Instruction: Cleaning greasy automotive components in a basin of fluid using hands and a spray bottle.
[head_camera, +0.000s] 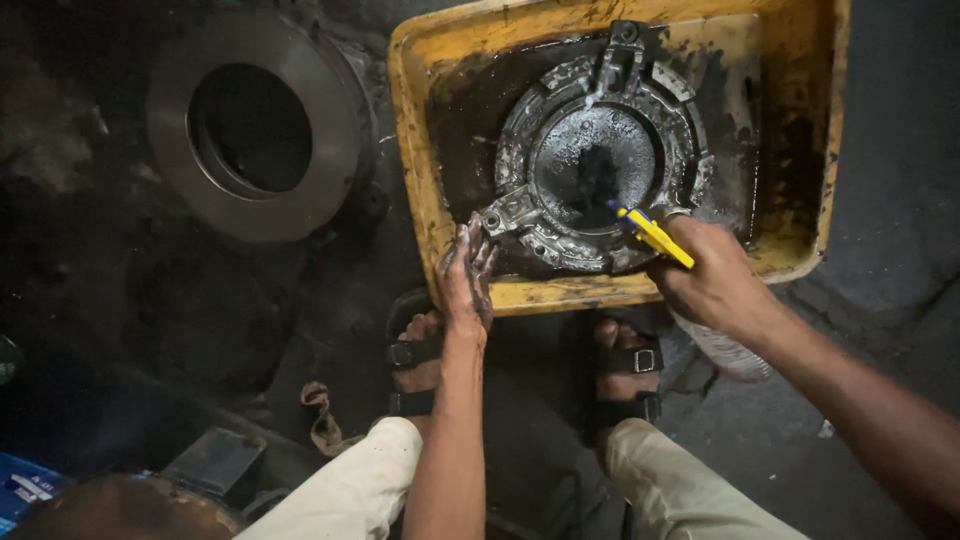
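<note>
The round metal housing (598, 160), a ribbed ring-shaped casting with lugs at its rim and a flat dark disc at its centre, lay in oily black liquid inside the yellow plastic tub (420, 150) on the ground. The left hand (468, 275), smeared with grime, rested at the near left edge of the tub with its fingers (478, 240) loosely curled and touching the lug at the lower left of the housing, steadying it rather than closing round it. The right hand (712, 275) was closed in a fist round the handle of a yellow and blue brush (650, 232), whose head pointed up and left over the lower right part of the central disc; whether the bristles touched the metal could not be told. The housing thus sat between the two hands, just beyond both. Below the tub's near wall, the person's sandalled feet (520, 365) stood on the dark wet floor, with pale trouser knees nearer the camera. To the left, well apart from the tub, a large grey metal ring (335, 130) with a wide round opening lay on the floor.
</note>
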